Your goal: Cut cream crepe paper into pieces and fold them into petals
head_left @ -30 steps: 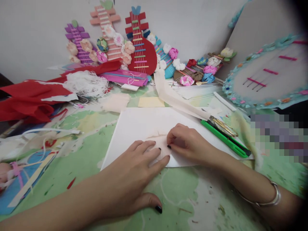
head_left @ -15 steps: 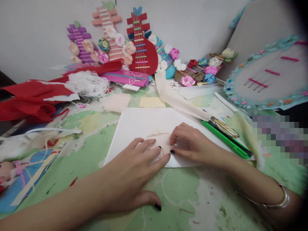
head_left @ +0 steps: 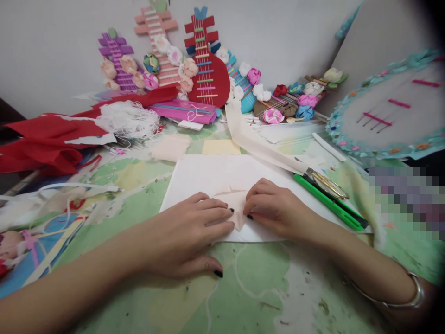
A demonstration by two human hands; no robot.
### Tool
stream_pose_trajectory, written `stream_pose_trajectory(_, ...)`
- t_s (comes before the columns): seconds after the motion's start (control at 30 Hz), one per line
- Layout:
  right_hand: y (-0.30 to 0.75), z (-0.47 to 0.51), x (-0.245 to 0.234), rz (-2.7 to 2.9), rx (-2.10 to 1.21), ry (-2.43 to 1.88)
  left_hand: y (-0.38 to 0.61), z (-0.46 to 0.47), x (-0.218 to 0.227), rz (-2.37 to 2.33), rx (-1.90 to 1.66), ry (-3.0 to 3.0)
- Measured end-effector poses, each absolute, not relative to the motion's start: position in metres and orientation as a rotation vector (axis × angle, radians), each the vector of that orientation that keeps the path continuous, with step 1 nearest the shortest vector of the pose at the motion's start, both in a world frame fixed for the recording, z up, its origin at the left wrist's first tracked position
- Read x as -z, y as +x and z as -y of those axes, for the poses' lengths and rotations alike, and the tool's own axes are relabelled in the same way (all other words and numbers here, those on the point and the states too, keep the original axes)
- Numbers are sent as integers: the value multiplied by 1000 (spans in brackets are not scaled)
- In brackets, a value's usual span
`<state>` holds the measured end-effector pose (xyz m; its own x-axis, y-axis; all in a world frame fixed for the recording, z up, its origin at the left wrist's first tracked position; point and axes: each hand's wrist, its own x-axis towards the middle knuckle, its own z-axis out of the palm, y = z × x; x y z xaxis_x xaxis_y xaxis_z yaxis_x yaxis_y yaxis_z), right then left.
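Note:
A small cream crepe paper piece (head_left: 237, 214) lies on a white sheet (head_left: 201, 171), its lower end tapering to a point. My left hand (head_left: 189, 227) rests flat over its left part, fingers stretched and thumb spread out on the tablecloth. At the paper's right edge, the fingers of my right hand (head_left: 278, 208) are curled into a pinch; the tips partly hide what they grip. A thin brownish line (head_left: 229, 191) shows just above the cream piece. Right of my right hand lie a green utility knife (head_left: 330, 204) and gold-handled scissors (head_left: 327, 183).
A long cream strip (head_left: 264, 150) runs back from the scissors. Behind stand flower-decorated model string instruments, including a red one (head_left: 213, 79). White yarn (head_left: 130, 120) and red cloth (head_left: 59, 132) lie left. A large blue-rimmed instrument piece (head_left: 378, 106) leans at right.
My left hand has shifted slightly left and its fingers have come closer together, uncovering more of the paper's lower tip. My right hand stays at the paper's edge.

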<state>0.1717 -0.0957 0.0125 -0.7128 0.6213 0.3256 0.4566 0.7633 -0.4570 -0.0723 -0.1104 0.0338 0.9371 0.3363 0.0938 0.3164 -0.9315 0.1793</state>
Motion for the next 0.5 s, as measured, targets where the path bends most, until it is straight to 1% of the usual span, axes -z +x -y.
stream_pose_trajectory(0.5,168,98,-14,2523,-438,-716,-74,111,-38,-494,-116,2949)
